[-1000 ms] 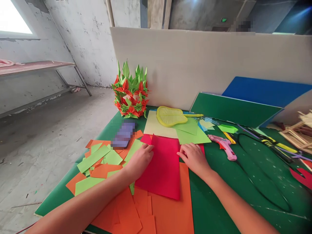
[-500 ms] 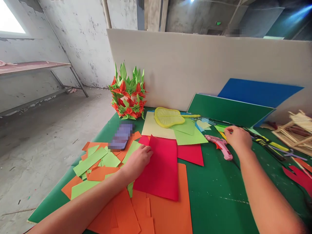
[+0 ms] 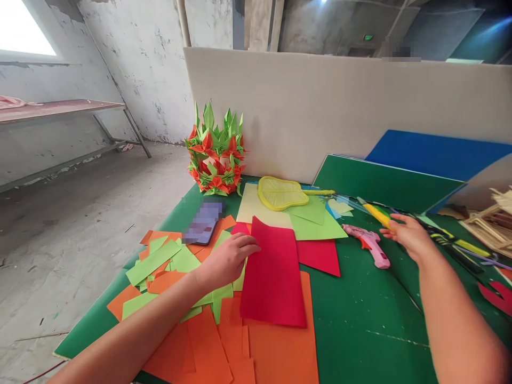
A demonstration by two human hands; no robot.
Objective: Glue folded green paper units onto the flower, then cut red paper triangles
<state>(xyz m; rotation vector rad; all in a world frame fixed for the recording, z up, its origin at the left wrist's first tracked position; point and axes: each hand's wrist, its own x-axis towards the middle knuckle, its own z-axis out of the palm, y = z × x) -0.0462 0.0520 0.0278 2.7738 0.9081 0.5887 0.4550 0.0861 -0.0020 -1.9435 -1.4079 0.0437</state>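
My left hand (image 3: 228, 258) pinches the left edge of a red paper sheet (image 3: 274, 280), which looks folded and has its upper left corner raised. An orange sheet (image 3: 288, 346) lies partly under it. Another red sheet (image 3: 320, 257) shows behind on the right. At the right, my right hand (image 3: 410, 234) grips a yellow utility knife (image 3: 375, 214), its front end pointing away to the upper left. Just left of that hand a pink glue gun (image 3: 370, 245) rests on the green tabletop (image 3: 360, 330).
Orange and green paper pieces (image 3: 154, 264) cover the table's left side, with a phone (image 3: 203, 224) behind them. An orange-green folded-paper ornament (image 3: 216, 152) stands at the back. Nearby lie a yellow fan-shaped item (image 3: 282, 193), black-and-yellow tools (image 3: 456, 250) and a wooden stick model (image 3: 494, 218).
My right hand has picked up the yellow utility knife from the table. My left hand has shifted the red sheet slightly right and lifted its left edge.
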